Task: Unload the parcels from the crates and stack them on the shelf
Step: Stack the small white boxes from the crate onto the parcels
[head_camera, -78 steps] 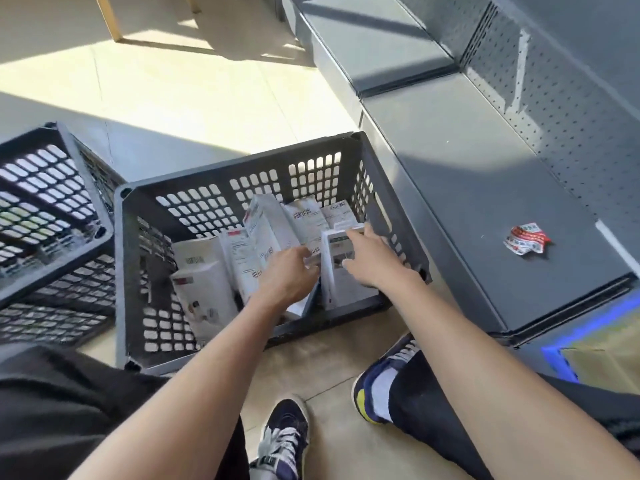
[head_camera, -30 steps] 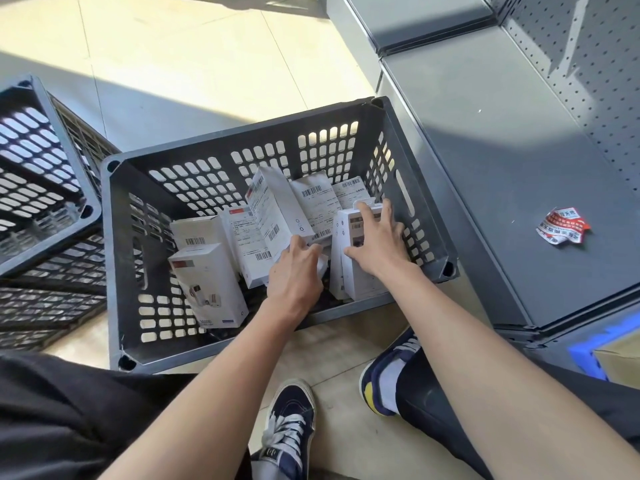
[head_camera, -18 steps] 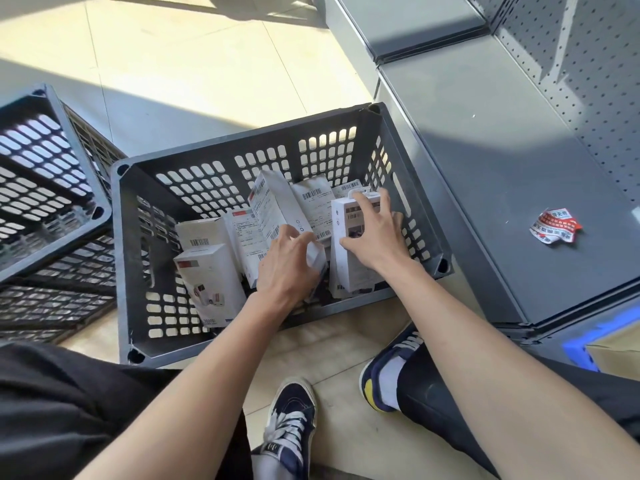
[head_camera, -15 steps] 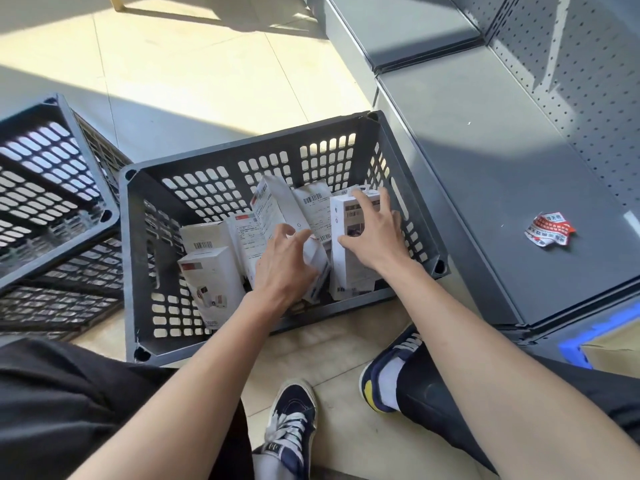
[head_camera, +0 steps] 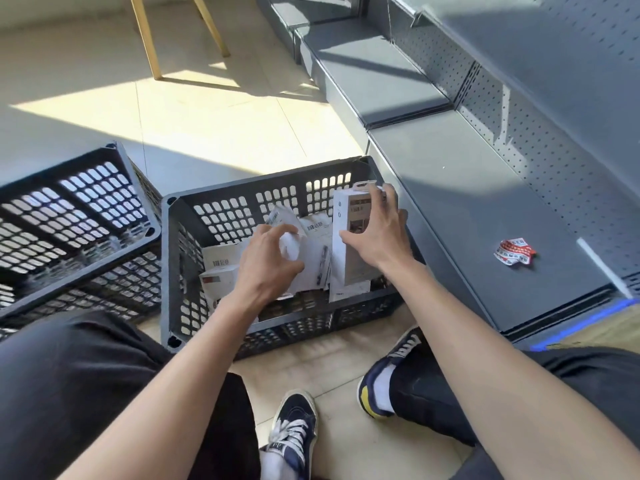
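— Sunny floor tiles (head_camera: 214, 126), and a person crouched low beside a grey shelf (head_camera: 485, 209). What are the hands doing?

— Right hand (head_camera: 377, 233) is wrapped round a tall white box (head_camera: 349, 244), thumb on the near edge and fingers over the far side. That box stands upright, its top poking above the rim of the dark crate (head_camera: 173, 258).

— And the other hand?

— Left hand (head_camera: 270, 265) has its fingers curled down over a white parcel (head_camera: 294, 251) in the middle of the crate. I think it is gripping it, but the picture is blurry there.

— More parcels in there?

— Yes, a bunch of white boxes (head_camera: 221, 271) leaning on each other inside the crate. Some have black barcodes. One has a small red patch on its label. I can't read any words.

— Anything on the shelf?

— Just a crumpled red and white wrapper (head_camera: 514, 252) with tiny print, too small to read. No parcels up there yet.

— What else is around?

— Another dark crate (head_camera: 79, 216) tipped on the left, touching the first one. Two yellow wooden legs (head_camera: 149, 39) at the back. Dark blue shoes (head_camera: 294, 431) with white laces on the floor.
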Tool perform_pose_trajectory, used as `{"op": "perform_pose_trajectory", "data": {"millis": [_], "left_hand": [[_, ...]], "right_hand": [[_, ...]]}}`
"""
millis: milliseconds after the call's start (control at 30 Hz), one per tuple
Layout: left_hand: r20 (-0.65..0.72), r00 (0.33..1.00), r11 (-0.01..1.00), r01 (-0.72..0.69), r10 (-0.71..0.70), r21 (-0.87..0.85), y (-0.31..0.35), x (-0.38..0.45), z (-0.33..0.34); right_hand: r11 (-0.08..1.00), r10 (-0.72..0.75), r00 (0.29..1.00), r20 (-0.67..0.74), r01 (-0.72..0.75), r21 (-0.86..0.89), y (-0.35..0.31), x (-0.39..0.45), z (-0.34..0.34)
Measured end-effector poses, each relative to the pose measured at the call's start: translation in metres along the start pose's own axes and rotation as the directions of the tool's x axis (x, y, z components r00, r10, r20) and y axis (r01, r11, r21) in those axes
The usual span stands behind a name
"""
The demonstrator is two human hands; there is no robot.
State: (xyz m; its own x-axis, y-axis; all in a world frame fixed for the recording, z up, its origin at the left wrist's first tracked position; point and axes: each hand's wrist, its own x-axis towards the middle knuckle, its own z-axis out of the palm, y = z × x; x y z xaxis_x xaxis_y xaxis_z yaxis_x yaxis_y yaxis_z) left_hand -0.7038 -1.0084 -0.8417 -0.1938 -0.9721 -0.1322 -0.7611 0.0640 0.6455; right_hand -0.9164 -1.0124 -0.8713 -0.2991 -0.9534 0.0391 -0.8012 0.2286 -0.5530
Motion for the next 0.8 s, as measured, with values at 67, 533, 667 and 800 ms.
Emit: {"op": "perform_pose_trajectory", "data": {"millis": [67,533,667,800], "left_hand": [[-0.053,0.998,0.999,-0.017,0.016,-0.035,0.005,-0.008,-0.008],[-0.229,0.971,0.982,-0.106,0.068,-0.159,0.034,-0.025,-0.03],[-0.245,0.967,0.973,-0.119,0.068,-0.2,0.04,-0.027,-0.03],[-0.264,0.962,0.965,-0.13,0.068,-0.226,0.046,-0.029,-0.029]], "right_hand": [[1.0,0.01,1.0,-0.023,-0.01,0.003,-0.003,-0.005,-0.011],[0.999,0.013,0.99,-0.138,-0.006,0.051,-0.023,-0.023,-0.056],[0.999,0.028,0.988,-0.149,-0.022,0.044,-0.023,-0.022,-0.06],[0.998,0.035,0.984,-0.175,-0.024,0.065,-0.02,-0.022,-0.068]]}}
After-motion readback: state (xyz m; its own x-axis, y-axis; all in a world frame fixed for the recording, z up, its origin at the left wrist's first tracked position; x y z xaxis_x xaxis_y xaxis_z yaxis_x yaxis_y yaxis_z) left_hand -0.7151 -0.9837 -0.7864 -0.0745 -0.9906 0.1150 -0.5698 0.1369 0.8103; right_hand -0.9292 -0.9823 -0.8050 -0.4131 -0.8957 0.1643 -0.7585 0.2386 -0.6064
